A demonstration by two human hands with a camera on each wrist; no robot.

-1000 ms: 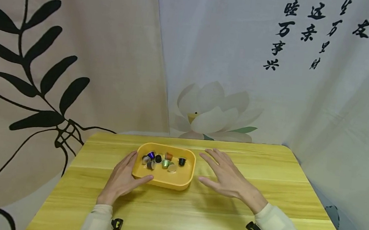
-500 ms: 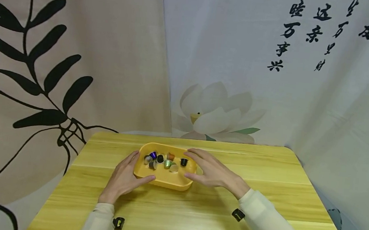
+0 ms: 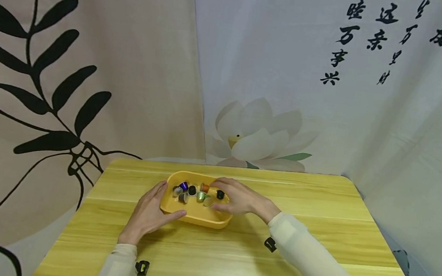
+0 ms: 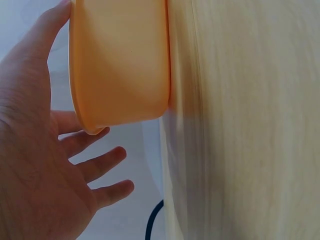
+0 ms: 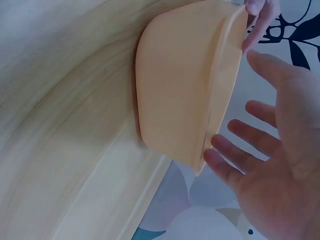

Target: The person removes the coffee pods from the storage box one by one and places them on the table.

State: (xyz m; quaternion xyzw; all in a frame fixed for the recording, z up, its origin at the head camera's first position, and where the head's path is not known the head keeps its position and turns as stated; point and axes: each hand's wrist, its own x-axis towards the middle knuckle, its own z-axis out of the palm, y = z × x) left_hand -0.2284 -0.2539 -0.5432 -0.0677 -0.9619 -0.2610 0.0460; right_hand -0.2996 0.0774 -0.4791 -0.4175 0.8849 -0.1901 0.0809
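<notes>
1. Head view shows our left hand [image 3: 148,213] lying against the left end of the yellow tray [image 3: 196,218], fingers straight, likely bracing it in place.
2. Our right hand [image 3: 235,199] reaches over the tray's right rim, fingers relaxed and spread above the capsules [image 3: 195,192], gripping none.
3. Beneath the tray lies the tabletop [image 3: 319,202].

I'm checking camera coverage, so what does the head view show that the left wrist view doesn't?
Only the head view shows the coloured capsules inside the tray, the right hand reaching over them, and the printed curtains. Only the left wrist view shows the tray's outer wall close up. Both show the yellow tray, the left hand against it, and the wooden table.
</notes>
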